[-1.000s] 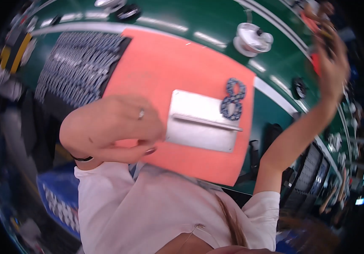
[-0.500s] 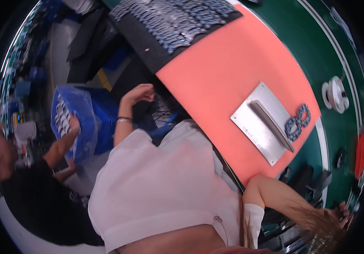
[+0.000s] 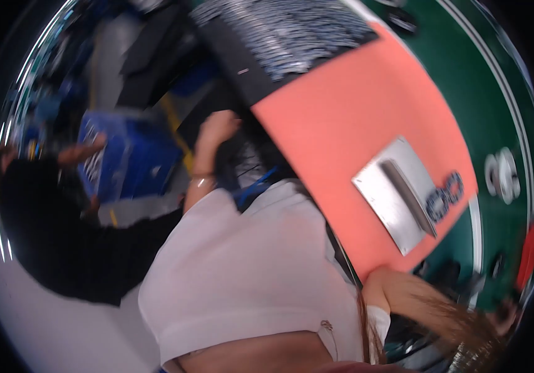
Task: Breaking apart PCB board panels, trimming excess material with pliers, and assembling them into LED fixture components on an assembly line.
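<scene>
My left hand (image 3: 220,126) hangs beside the table's left edge with its fingers curled in. Nothing shows in it. A bracelet circles that wrist. At the lower right, my right arm reaches past the table's near corner, partly behind strands of hair. The right hand (image 3: 505,316) is dark and blurred near the rim, so its fingers cannot be read. On the salmon-coloured mat (image 3: 341,118) lies a metal plate (image 3: 375,186) with a raised bar along it. Touching or close to its right side are two joined-looking dark patterned rings (image 3: 438,206). Neither hand touches them.
Rows of packed patterned pieces (image 3: 285,34) cover a black sheet at the far end. A white spool (image 3: 502,174) stands on the green surface (image 3: 459,68) at right. At left, a co-worker in black (image 3: 62,236) leans over a blue lined bin (image 3: 136,158).
The whole view has shifted, with the table now lower and further right. The co-worker has bent further over beside the bin. My left hand stays curled.
</scene>
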`<state>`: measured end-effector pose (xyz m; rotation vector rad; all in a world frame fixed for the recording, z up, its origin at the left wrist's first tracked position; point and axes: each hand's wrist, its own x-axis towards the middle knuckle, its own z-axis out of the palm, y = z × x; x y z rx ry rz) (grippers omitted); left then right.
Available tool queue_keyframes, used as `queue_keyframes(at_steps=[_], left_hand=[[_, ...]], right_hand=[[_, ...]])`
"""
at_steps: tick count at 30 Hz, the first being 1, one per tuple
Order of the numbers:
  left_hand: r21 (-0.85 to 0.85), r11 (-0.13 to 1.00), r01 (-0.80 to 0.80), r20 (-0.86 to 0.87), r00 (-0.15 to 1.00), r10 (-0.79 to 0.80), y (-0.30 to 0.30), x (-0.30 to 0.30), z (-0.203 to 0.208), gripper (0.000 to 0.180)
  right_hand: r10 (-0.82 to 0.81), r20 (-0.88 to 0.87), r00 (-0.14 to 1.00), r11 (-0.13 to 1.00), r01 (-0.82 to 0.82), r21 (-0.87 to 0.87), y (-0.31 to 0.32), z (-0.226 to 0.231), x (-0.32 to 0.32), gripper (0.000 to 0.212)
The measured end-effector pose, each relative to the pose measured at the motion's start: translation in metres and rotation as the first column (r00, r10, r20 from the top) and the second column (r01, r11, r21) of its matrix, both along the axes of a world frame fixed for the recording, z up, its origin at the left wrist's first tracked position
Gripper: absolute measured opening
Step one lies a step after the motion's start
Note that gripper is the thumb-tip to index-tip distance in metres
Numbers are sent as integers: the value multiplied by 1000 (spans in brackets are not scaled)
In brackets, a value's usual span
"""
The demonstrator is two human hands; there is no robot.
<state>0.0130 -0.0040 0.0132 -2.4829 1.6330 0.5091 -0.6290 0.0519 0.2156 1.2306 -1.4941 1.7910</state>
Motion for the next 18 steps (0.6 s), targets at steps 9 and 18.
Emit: queue_keyframes(at_steps=[9, 18], left_hand=[[-890, 440, 119, -309, 552, -775, -56, -208, 205, 16], [-322, 229, 919, -213, 166, -963, -148, -448, 136, 56]], right_hand=[[99, 366, 925, 977, -160, 138, -45, 6, 59, 17], [60, 345, 937, 979, -122, 162, -43, 16, 27, 17]])
